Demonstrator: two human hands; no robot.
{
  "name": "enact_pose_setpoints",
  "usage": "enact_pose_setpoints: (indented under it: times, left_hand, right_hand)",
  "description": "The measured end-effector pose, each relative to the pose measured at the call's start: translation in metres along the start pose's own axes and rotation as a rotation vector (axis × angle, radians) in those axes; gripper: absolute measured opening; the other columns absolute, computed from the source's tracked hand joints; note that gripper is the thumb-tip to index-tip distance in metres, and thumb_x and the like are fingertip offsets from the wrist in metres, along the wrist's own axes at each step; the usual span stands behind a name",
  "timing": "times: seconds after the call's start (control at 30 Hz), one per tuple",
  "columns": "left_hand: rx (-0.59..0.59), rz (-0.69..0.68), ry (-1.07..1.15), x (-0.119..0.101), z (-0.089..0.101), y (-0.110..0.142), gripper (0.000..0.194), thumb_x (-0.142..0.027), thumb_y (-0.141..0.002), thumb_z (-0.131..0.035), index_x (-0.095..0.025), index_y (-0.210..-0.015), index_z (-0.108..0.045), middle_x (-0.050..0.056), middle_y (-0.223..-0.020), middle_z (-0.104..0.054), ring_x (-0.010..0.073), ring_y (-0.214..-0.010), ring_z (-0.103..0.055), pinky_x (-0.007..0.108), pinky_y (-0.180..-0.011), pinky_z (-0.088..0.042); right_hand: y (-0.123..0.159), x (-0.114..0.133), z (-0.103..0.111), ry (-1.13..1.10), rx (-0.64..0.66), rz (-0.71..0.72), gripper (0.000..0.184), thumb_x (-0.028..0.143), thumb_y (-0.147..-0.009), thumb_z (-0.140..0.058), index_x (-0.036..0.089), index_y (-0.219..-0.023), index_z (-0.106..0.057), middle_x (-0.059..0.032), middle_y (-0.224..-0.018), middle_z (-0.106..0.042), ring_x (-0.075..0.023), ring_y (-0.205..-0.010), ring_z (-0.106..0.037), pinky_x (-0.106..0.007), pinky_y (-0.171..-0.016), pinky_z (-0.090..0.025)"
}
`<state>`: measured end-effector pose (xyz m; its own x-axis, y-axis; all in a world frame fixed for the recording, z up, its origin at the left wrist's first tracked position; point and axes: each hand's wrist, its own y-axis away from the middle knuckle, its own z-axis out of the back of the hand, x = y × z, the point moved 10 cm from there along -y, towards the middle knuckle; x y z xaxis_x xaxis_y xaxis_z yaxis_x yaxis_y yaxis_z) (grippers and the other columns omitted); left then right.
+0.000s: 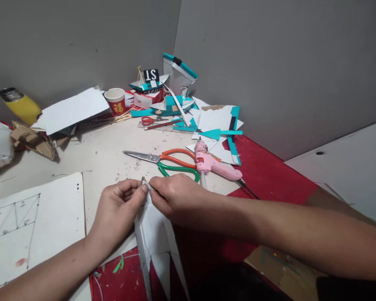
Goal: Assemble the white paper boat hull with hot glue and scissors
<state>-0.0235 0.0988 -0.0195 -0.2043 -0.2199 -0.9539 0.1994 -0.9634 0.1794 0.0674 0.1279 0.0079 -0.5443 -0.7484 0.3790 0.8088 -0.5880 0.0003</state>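
Note:
Between my two hands is a folded white cardboard piece (156,228) with long pointed strips that hang down over the table's front edge. My left hand (122,205) pinches its narrow upper tip between thumb and fingers. Right beside it, my right hand (175,194) is closed on the other side of the same tip, the fingertips of both hands almost meeting. Just beyond my hands lie large scissors (150,156) with one orange and one green handle. A pink glue gun (217,165) rests across the ends of the handles, its cord running to the right.
An open sketchbook (59,209) with a truss drawing lies at left. Farther back are a yellow bottle (21,106), a red-and-white paper cup (115,100), small model boats (150,83), small red scissors (148,121) and teal-and-white card scraps (214,119). Grey walls (269,62) close off the back.

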Motion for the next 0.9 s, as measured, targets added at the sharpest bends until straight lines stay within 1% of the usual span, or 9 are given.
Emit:
enact_pose_setpoints:
  times: [0.13,0.33,0.47,0.57,0.63,0.7,0.77,0.9]
  left_hand:
    - [-0.025,-0.038,-0.072,-0.006,0.005,0.0,0.022,-0.034,-0.085,-0.058,-0.019,-0.08,-0.074,-0.001,-0.065,-0.062,0.0128,-0.064,-0.051,0.022,-0.059,-0.041]
    - [0.002,0.015,-0.056,-0.002,0.005,-0.002,0.021,-0.036,-0.082,-0.063,-0.02,-0.082,-0.076,0.0,-0.07,-0.068,0.0153,-0.071,-0.055,0.024,-0.066,-0.043]
    - [0.025,0.075,0.002,0.006,0.004,-0.005,0.019,-0.036,-0.079,-0.067,-0.02,-0.08,-0.077,0.0,-0.069,-0.069,0.0132,-0.067,-0.054,0.022,-0.064,-0.043]
    - [0.058,0.155,0.132,0.013,0.0,-0.007,0.016,-0.034,-0.077,-0.07,-0.02,-0.081,-0.077,-0.001,-0.066,-0.068,0.0108,-0.063,-0.054,0.02,-0.062,-0.042]
    - [0.078,0.223,0.241,0.018,-0.003,-0.008,0.017,-0.033,-0.074,-0.073,-0.02,-0.085,-0.076,0.0,-0.067,-0.069,0.0107,-0.063,-0.056,0.02,-0.062,-0.044]
    - [0.089,0.284,0.311,0.021,-0.005,-0.009,0.022,-0.03,-0.072,-0.076,-0.021,-0.092,-0.075,0.001,-0.072,-0.071,0.0118,-0.066,-0.06,0.021,-0.063,-0.046]
    - [0.102,0.328,0.334,0.022,-0.005,-0.01,0.029,-0.028,-0.07,-0.077,-0.022,-0.098,-0.074,0.003,-0.075,-0.072,0.0129,-0.067,-0.062,0.022,-0.063,-0.048]
    - [0.138,0.38,0.335,0.024,-0.004,-0.011,0.032,-0.025,-0.068,-0.079,-0.02,-0.1,-0.074,0.004,-0.078,-0.072,0.0122,-0.066,-0.062,0.021,-0.059,-0.048]
  right_hand:
    - [0.0,0.001,0.004,0.016,-0.04,0.017,0.021,0.022,-0.089,-0.04,0.015,-0.083,-0.058,-0.0048,-0.066,-0.065,-0.0129,-0.049,-0.044,-0.028,-0.048,-0.019]
    - [0.003,0.003,0.004,0.053,0.008,0.027,0.018,0.021,-0.09,-0.039,0.015,-0.09,-0.056,-0.0058,-0.072,-0.066,-0.0148,-0.052,-0.051,-0.029,-0.047,-0.019]
    - [0.004,0.002,-0.002,0.071,0.043,0.024,0.014,0.018,-0.09,-0.041,0.014,-0.092,-0.054,-0.0063,-0.074,-0.067,-0.0152,-0.052,-0.054,-0.029,-0.046,-0.02]
    - [0.003,0.001,-0.002,0.064,0.016,0.027,0.013,0.02,-0.09,-0.043,0.013,-0.092,-0.054,-0.0066,-0.073,-0.067,-0.0161,-0.053,-0.057,-0.03,-0.046,-0.022]
    - [0.001,0.001,-0.002,0.06,-0.005,0.024,0.014,0.021,-0.09,-0.044,0.013,-0.092,-0.055,-0.007,-0.073,-0.068,-0.0176,-0.054,-0.059,-0.03,-0.045,-0.022]
    - [0.0,-0.001,-0.002,0.053,0.002,0.007,0.015,0.021,-0.09,-0.044,0.013,-0.094,-0.056,-0.0077,-0.075,-0.069,-0.0189,-0.056,-0.061,-0.03,-0.046,-0.023]
    - [-0.001,-0.001,-0.003,0.046,0.022,-0.001,0.017,0.022,-0.091,-0.044,0.012,-0.098,-0.056,-0.0087,-0.078,-0.07,-0.0198,-0.059,-0.063,-0.03,-0.046,-0.025]
    - [0.0,0.001,0.0,0.061,0.019,0.016,0.023,0.022,-0.092,-0.042,0.01,-0.106,-0.055,-0.01,-0.08,-0.071,-0.0219,-0.063,-0.066,-0.03,-0.046,-0.028]
